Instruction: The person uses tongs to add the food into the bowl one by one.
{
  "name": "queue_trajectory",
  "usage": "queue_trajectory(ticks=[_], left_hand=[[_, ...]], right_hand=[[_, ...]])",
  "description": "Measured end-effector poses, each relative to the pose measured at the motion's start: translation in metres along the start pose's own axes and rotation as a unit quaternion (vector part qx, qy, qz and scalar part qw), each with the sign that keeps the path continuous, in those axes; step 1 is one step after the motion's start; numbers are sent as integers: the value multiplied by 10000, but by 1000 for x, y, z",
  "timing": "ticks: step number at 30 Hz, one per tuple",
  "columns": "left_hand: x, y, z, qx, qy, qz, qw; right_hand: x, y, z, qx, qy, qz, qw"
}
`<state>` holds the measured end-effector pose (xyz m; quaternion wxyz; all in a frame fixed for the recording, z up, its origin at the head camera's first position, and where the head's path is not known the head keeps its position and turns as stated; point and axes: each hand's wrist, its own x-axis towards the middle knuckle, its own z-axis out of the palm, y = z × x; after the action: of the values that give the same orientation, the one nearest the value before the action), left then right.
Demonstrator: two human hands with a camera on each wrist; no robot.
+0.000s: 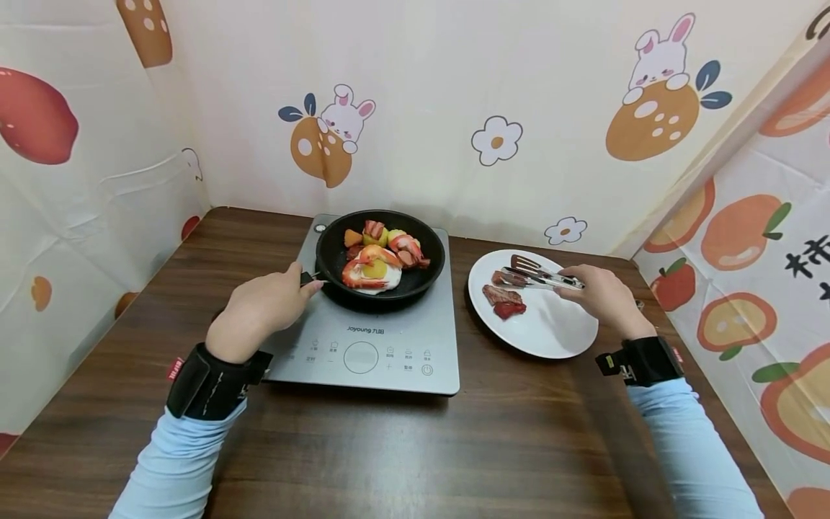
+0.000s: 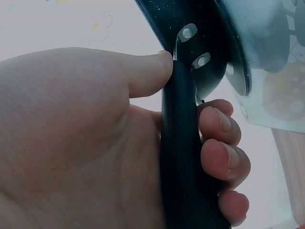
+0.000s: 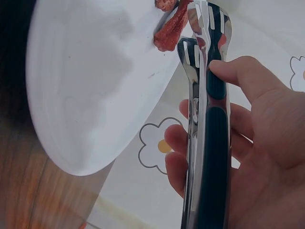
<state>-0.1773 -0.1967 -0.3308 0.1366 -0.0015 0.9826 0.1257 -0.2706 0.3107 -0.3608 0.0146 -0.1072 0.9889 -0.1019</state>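
Observation:
A black frying pan [image 1: 337, 249] sits on a grey induction cooker [image 1: 389, 339], filled with shrimp, a fried egg and fruit pieces [image 1: 379, 259]. My left hand [image 1: 259, 306] grips the pan's black handle [image 2: 183, 157], thumb on top and fingers wrapped underneath. My right hand [image 1: 599, 288] holds metal tongs [image 1: 541, 274] over a white plate [image 1: 558, 328]; in the right wrist view the tongs [image 3: 207, 95] lie between thumb and fingers. Their tips are at the pieces of reddish meat [image 1: 506, 295] on the plate's left side, seen again as meat [image 3: 169, 31] near the plate [image 3: 90, 86] rim.
The cooker and plate stand on a dark wooden table [image 1: 415, 447]. Cartoon-printed cloth walls [image 1: 454, 94] close in the back, left and right sides. The cooker's control panel [image 1: 363, 355] faces me.

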Motion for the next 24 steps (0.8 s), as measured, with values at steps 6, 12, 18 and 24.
queue_trajectory(ticks=[6,12,18,24], left_hand=[[0,-1,0,4,9,-7,10000],[0,-1,1,14,-19,-19,10000],[0,-1,2,13,-40,-31,10000],[1,0,0,40,37,-50,10000]], right_hand=[[5,-1,-7,-102,-198,-184,9996],[11,0,-14,-191,-370,-518,9978],[13,-2,-10,-273,-379,-516,9976],[9,-5,-5,-195,3,20,9998]])
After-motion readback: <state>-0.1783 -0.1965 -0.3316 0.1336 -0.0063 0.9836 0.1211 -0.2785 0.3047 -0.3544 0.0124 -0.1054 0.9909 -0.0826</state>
